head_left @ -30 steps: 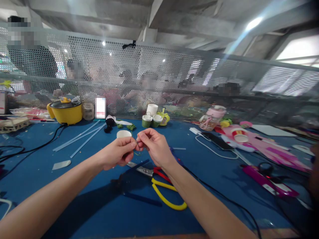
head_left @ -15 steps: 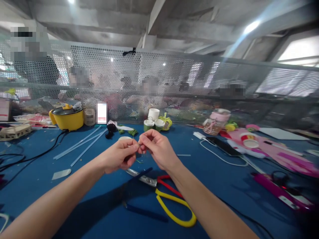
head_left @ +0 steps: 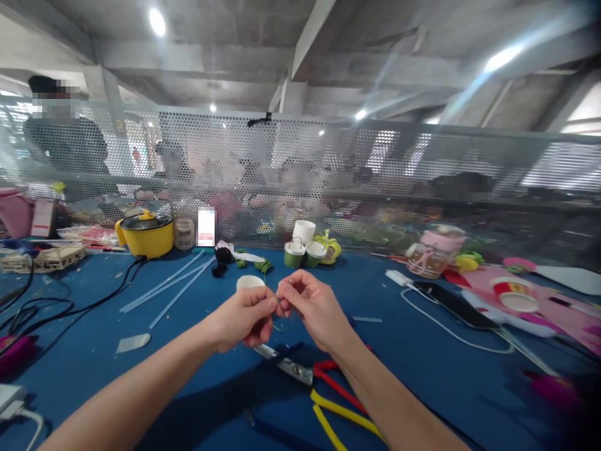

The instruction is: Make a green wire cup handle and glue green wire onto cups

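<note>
My left hand (head_left: pixel 246 318) and my right hand (head_left: pixel 312 308) meet above the middle of the blue table. Both are closed in a pinch, thumb against forefinger, with their fingertips almost touching. A thin strand of green yarn (head_left: pixel 264 275) runs down toward the pinched fingers, and a short green end shows just beneath them. The exact spot they grip is hidden by the fingertips. Below the hands lie scissors (head_left: pixel 297 371) with a metal head and red and yellow handles, partly covered by my right forearm. A white cup (head_left: pixel 250 282) stands just behind my left hand.
Green-and-white cups (head_left: pixel 295 254) stand at the back beside a mesh partition (head_left: pixel 211 163). To the left are a yellow pot (head_left: pixel 148 238), translucent strips (head_left: pixel 181 288) and black cables (head_left: pixel 94 307). A phone (head_left: pixel 457 304) with a white cable lies right. Several people sit behind the mesh.
The view has shifted, so hands and table appear lower and somewhat to the right. Both hands keep their pinch close together.
</note>
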Demonstrator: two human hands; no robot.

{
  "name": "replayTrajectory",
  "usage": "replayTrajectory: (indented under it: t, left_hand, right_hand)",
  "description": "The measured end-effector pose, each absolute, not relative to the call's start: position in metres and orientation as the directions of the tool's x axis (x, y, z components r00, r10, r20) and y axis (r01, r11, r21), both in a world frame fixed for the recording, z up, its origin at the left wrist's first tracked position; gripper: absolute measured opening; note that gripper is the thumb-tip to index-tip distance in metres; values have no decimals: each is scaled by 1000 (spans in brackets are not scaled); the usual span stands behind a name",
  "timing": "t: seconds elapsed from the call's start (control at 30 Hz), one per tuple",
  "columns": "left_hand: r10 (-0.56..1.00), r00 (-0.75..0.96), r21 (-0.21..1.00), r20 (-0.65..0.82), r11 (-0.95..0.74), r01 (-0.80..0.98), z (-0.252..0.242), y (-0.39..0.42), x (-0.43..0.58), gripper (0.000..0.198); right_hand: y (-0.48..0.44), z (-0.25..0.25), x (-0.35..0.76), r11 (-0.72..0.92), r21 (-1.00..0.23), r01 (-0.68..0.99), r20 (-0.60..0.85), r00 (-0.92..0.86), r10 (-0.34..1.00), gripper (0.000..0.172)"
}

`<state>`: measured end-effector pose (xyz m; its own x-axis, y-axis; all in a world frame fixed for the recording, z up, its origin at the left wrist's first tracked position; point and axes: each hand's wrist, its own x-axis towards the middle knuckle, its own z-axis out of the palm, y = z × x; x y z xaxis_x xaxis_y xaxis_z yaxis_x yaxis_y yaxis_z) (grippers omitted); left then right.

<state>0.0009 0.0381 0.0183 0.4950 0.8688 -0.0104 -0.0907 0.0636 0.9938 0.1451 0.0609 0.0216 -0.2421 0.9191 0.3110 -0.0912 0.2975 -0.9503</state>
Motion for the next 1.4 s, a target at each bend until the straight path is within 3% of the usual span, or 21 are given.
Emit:
replayTrajectory:
  t: [0.13,0.37,0.8,1.03,1.3,1.4]
  left_hand:
    - [880,475,996,-25,63,-65,16,42,2,28]
    - [884,466,999,-15,36,-35,20,38,2,22]
    - [875,482,992,-52,-10,124,12,34,0,20]
    - [792,604,992,-90,127,-19,10,36,-3,22]
    - [781,614,975,-119,207,-75,3,36,1,20]
    - [777,614,975,-138,215,-54,3,37,-2,22]
  right_hand:
    - [61,22,144,310,-950,-43,312,-209,927,20]
    - [60,23,144,225,-969,-104,245,-263,933,18]
    - [49,10,143,335,-942,-20,333,-166,928,16]
    - [52,3,151,269,-950,-158,303,-273,913,14]
    - [50,-2,151,311,-947,-77,320,-167,933,17]
    - [50,-2,150,278,-952,-128,295,-143,945,17]
